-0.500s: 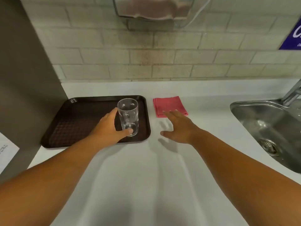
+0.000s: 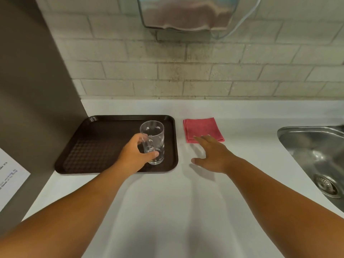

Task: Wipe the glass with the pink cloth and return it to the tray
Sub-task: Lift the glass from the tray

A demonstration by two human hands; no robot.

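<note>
Opening step of the task: picking up both items, nothing wiped yet. Clear drinking glass (image 2: 152, 142) upright on the right half of the dark brown tray (image 2: 96, 146), near its right rim, not yet lifted as far as can be judged. Left hand (image 2: 135, 155) wrapped round the lower part of the glass, thumb across the front near the base, fingers curled behind: a grasp closed on it. Right hand (image 2: 212, 155) spread flat and loose, grasping nothing, fingertips (image 2: 198, 138) reaching the near edge of the folded pink cloth (image 2: 202, 129); touching or just above, hard to say. Cloth flat on the white desk (image 2: 167, 211), just beside the tray on its right, between tray and steel sink (image 2: 314, 157).

Next move, as judged: close the right fingers on the cloth's near edge and gather it into the palm, then lift the glass straight up clear of the tray rim and bring the two together over the desk. Firm hold needed on the smooth glass; a low grip may let it tip.
</note>
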